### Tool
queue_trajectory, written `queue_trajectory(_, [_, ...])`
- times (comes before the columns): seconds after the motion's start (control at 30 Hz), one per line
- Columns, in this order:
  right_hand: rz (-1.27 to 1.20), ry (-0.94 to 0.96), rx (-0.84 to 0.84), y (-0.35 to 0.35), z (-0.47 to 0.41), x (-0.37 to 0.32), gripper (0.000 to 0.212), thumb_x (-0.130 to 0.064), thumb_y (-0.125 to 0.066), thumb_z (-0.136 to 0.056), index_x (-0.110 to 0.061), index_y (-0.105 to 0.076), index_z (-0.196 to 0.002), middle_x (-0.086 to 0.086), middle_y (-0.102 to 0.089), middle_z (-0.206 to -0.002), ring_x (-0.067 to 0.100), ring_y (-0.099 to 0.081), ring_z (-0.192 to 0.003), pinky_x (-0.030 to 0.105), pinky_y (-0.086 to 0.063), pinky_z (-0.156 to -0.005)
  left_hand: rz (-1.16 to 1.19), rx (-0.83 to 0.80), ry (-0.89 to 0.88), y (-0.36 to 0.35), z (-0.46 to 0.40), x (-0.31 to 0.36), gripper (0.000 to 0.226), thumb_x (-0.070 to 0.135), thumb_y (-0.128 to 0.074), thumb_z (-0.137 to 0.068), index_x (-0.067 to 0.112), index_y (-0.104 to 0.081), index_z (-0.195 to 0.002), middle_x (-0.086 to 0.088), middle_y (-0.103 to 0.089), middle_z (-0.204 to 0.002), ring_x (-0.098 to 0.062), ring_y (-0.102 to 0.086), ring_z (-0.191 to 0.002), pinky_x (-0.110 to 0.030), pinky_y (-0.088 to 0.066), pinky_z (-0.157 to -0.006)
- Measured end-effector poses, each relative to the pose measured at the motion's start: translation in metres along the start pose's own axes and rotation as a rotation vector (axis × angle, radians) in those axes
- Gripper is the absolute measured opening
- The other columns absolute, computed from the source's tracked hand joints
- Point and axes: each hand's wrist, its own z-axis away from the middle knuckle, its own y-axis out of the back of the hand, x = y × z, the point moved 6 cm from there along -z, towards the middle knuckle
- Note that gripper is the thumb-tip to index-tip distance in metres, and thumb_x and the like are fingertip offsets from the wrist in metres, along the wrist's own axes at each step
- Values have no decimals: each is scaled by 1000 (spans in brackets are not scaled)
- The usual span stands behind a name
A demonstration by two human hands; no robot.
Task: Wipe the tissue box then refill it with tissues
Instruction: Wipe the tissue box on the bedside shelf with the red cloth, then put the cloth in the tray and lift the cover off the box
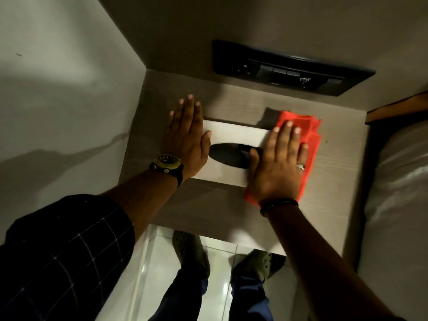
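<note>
Tissue box is sitting flat on the wood-grain bedside table, roughly centre, long side running left to right. White top, dark oval slot in the middle — I can't tell whether anything is inside it.

My left hand is lying palm-down over the box's left end, fingers straight and together, pointing away from me, tips reaching past the far edge. Thumb is stretching right toward the slot. It isn't gripping anything, just pressing flat.

My right hand is lying palm-down on the red cloth, which is covering the box's right end and spilling onto the table at the right and near sides. Fingers are straight and slightly spread, thumb tip sitting at the slot's right edge. No pinch — the cloth is only being held down under the flat palm.

Wristwatch is showing on my left wrist, dark bracelet on the right, ring on a right finger. Checked sleeve is rolled up on the left forearm.

Far side: black switch panel is sitting on the wall above the table. Right: bed edge with pale bedding is butting up beside the table. Near: my green clogs are standing on glossy floor tiles.
</note>
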Motion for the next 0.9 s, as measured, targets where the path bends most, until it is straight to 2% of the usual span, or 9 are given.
queue_trajectory(0.17, [-15, 127, -27, -1, 3, -8, 68, -48, -25, -100, -3, -23, -150, 22, -20, -157, 37, -15, -147, 52, -9, -120, -10, 0, -7, 0, 0, -2, 65, 38, -22, -98, 4, -7, -151, -16, -2, -160, -31, 0, -148, -46, -3, -121])
queue_trajectory(0.37, [35, -113, -9, -1, 5, 4, 70, -42, -34, -98, 2, -18, -150, 28, -17, -156, 43, -15, -145, 59, -5, -116, -15, 15, -26, -2, -1, -5, 65, 39, -23, -98, 5, -7, -151, -16, -3, -161, -31, -1, -148, -45, -3, -120])
queue_trajectory(0.5, [30, -105, -61, -1, 5, 3, 70, -37, -29, -94, 4, -16, -150, 30, -13, -156, 44, -11, -146, 61, -2, -115, -25, 16, -20, -4, 0, -7, 65, 39, -24, -98, 6, -6, -151, -16, -3, -161, -31, -1, -148, -44, -1, -119])
queue_trajectory(0.67, [11, -88, -153, -3, -1, 2, 57, -22, -23, -103, 3, -3, -151, 30, 3, -157, 45, 4, -146, 58, 8, -116, -45, -13, -16, 1, 0, -1, 67, 37, -23, -97, 2, -6, -151, -18, -3, -160, -33, -2, -148, -46, -3, -120])
queue_trajectory(0.73, [-63, -55, -161, 1, -4, 9, 59, -18, -29, -102, -1, -4, -152, 26, 2, -159, 41, 4, -147, 53, 8, -118, -78, -38, -12, 4, 0, 2, 66, 36, -25, -99, 1, -3, -150, -20, 0, -160, -34, 0, -148, -46, -1, -120])
queue_trajectory(0.8, [-271, -52, -97, 14, -6, 17, 62, -15, -40, -98, -1, -13, -152, 23, -6, -159, 37, -3, -149, 46, 2, -120, -118, -47, -27, 10, -2, 5, 67, 36, -27, -100, 1, -1, -150, -20, 1, -160, -34, 2, -148, -45, 0, -120])
queue_trajectory(0.9, [-642, -201, 67, 41, 6, 39, 57, -5, -43, -92, 3, -28, -147, 23, -25, -155, 34, -22, -146, 26, -11, -117, -130, -57, -98, 21, 3, 18, 72, 42, -31, -99, 1, -1, -150, -20, 3, -160, -34, 3, -148, -47, 0, -119])
